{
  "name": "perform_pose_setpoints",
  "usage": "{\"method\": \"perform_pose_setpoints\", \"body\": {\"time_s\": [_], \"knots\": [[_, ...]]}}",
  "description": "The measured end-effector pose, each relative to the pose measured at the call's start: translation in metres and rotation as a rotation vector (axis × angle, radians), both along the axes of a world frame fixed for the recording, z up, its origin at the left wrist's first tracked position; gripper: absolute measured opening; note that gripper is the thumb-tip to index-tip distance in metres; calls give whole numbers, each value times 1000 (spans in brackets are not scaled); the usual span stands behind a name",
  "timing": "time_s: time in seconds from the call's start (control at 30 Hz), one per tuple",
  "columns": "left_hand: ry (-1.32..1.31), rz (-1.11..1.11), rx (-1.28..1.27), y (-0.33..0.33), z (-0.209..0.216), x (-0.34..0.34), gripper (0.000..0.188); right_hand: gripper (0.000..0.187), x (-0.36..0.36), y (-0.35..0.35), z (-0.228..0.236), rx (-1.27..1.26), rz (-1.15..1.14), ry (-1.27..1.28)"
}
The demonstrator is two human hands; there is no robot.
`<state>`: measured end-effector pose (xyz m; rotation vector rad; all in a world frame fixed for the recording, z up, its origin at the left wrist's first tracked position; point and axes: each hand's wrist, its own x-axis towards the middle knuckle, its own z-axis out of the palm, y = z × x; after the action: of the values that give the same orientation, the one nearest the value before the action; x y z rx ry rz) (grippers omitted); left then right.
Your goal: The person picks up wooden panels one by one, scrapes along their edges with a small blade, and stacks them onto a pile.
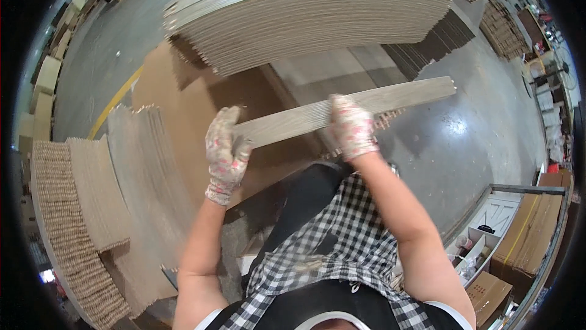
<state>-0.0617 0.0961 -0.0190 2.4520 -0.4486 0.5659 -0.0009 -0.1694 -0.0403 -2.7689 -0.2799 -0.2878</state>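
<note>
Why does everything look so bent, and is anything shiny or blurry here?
Head view: the fisheye lens bows the big plank stack and leaves the corners dark; head view: lamp-like glare shines on the grey floor at right; head view: the pale boards at left look smeared, while the held plank shows clearer grain.

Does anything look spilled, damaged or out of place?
A small white speck looks stray, lying alone on the grey concrete floor left of the tall greyish wood-grain board stack; it's too small to identify.

Long grey-beige plank (296,120), slightly slanted
</note>
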Motion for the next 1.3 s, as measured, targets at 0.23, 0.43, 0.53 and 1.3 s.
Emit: {"method": "perform_pose_setpoints", "body": {"time_s": [0.23,0.43,0.53,1.3], "knots": [[-136,256,-453,60,6,-67,37,8,-73,218,-27,103,565,-44],[-62,164,-36,19,12,-45,49,15,-141,167,-68,151,684,391],[7,-11,173,-43,-2,-1,70,24,-142,129,-108,-82,587,440],[231,996,30,130,-113,-247,62,19,-126,125,-95,427,318,635]]}}
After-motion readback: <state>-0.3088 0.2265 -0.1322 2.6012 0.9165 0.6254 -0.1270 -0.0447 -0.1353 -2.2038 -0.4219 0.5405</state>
